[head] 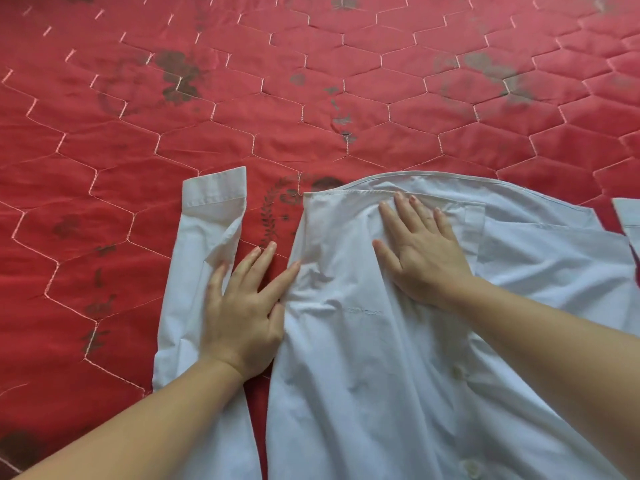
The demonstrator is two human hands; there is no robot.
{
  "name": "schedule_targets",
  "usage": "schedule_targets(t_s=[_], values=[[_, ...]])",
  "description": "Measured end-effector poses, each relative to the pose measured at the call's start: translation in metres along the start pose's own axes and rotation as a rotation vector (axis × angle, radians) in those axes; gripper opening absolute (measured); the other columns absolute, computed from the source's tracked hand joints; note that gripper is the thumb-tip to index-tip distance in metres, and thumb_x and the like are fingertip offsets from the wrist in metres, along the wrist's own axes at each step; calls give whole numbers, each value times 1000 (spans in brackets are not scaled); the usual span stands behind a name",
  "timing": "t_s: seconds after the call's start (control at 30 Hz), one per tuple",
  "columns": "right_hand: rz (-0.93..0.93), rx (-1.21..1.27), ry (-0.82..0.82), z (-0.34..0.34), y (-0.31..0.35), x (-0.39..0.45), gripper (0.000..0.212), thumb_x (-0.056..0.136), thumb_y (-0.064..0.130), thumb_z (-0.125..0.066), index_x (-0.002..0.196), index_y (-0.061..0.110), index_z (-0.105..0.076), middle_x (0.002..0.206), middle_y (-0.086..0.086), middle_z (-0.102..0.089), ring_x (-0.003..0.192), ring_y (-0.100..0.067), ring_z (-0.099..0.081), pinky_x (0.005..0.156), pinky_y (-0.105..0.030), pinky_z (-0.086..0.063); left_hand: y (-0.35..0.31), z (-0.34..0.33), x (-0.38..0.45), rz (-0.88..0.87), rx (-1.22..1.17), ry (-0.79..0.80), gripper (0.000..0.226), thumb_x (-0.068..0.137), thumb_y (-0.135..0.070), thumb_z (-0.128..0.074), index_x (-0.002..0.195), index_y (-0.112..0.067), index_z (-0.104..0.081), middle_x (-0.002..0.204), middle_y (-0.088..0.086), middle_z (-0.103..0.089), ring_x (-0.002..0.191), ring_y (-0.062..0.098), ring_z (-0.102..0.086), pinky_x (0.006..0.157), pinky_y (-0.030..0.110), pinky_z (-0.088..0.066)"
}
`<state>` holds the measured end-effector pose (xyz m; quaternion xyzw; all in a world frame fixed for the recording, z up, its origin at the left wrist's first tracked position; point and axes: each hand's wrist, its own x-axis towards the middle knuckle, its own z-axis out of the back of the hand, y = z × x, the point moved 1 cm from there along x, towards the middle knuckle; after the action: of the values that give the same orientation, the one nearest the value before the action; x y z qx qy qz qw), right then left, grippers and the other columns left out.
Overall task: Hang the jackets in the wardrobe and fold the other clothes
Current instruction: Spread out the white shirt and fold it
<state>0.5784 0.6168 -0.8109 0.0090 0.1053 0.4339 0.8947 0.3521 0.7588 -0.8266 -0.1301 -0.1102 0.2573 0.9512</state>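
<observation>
I am looking down on a red quilted bedspread [242,109] with hexagon stitching and faded flower prints, and it fills the whole view. On its near half lies the white button-up shirt [363,358], spread front-up with its hem towards the far side and its button placket running down to the lower right. Its left sleeve [194,271] lies alongside the body, cuff pointing away from me, with a strip of red showing between the two.

My left hand [242,317] lies flat, fingers straight and spread, bridging the sleeve and the edge of the shirt body; it grips nothing. My right hand [420,252] presses flat on the shirt near the hem, also grasping nothing.

The risk I see is the cloth: it is thin and already creased around my palms, so sliding rather than lifting would likely drag wrinkles into the fold. The sleeve could also fold in crooked, since it lies slightly skewed, and a second piece of white cloth [628,220] at the right edge may catch.
</observation>
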Motion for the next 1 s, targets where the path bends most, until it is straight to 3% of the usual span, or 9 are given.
schedule_targets(t_s=[0.17, 0.37, 0.5, 0.57, 0.63, 0.7, 0.77, 0.87, 1.0], values=[[62, 49, -116, 11, 10, -18, 79, 85, 61, -9, 153, 23, -23, 162, -4, -14, 150, -21, -9, 120, -44, 2, 0, 0, 1, 55, -11, -6, 54, 90, -38, -30, 136, -26, -58, 151, 7, -43, 138, 20, -39, 114, 46, -17], [-12, 75, -250, -3, 9, -136, 69, 84, 55, -37, 143, 19, -43, 155, -8, -34, 142, -29, -33, 114, -50, -12, -1, 4, 4, 89, 48, 35, 76, 83, -60, -29, 141, -17, -51, 153, 11, -40, 141, 25, -35, 114, 47, -18], [-141, 44, -128, -20, -53, -213, 66, 86, 56, -38, 143, 24, -45, 154, -9, -36, 141, -29, -35, 114, -48, -11, 2, -2, 5, 159, 118, 78, 83, 81, -63, -24, 147, -16, -41, 156, 14, -33, 143, 30, -28, 116, 52, -15], [-161, 46, -118, -20, -86, -235, 65, 88, 56, -35, 144, 24, -42, 155, -10, -33, 143, -29, -31, 116, -46, -8, -21, 0, 7, 203, 50, -5, 81, 84, -58, -29, 147, -7, -37, 152, 22, -35, 140, 37, -31, 115, 60, -18], [-185, 87, -144, -16, -108, -248, 65, 90, 55, -31, 147, 25, -38, 158, -7, -27, 146, -26, -24, 116, -46, -6, -79, -1, 1, 30, 18, -58, 71, 86, -49, -37, 143, -7, -40, 147, 23, -42, 136, 39, -38, 115, 61, -18], [-226, 113, -156, -10, -120, -250, 71, 88, 59, -21, 150, 27, -31, 161, -3, -19, 148, -23, -17, 118, -46, -6, -150, -13, -12, -267, 16, 29, 63, 86, -48, -39, 141, -20, -46, 148, 13, -45, 138, 32, -40, 116, 52, -13], [-276, 137, -107, -8, -134, -244, 79, 82, 64, -8, 153, 32, -19, 163, 2, -8, 150, -19, -7, 119, -46, -3, -216, -29, -18, -408, 17, 199, 66, 84, -59, -28, 144, -35, -40, 155, 3, -37, 145, 27, -30, 117, 48, -7], [-404, 234, -60, 0, -165, -223, 68, 93, 61, -17, 154, 32, -13, 163, 5, -3, 149, -13, -4, 118, -39, -5, -247, -57, -5, -241, 100, 384, 76, 79, -76, -9, 151, -49, -6, 164, -11, 5, 150, 18, 12, 118, 51, 9], [-443, 390, -223, 11, -208, -190, 51, 101, 35, -30, 150, 20, -30, 156, -5, -29, 143, -20, -26, 118, -37, -18, -245, -70, 16, -108, 109, 356, 70, 88, -76, -17, 150, -50, 3, 162, -16, 15, 147, 12, 22, 118, 54, 11]])
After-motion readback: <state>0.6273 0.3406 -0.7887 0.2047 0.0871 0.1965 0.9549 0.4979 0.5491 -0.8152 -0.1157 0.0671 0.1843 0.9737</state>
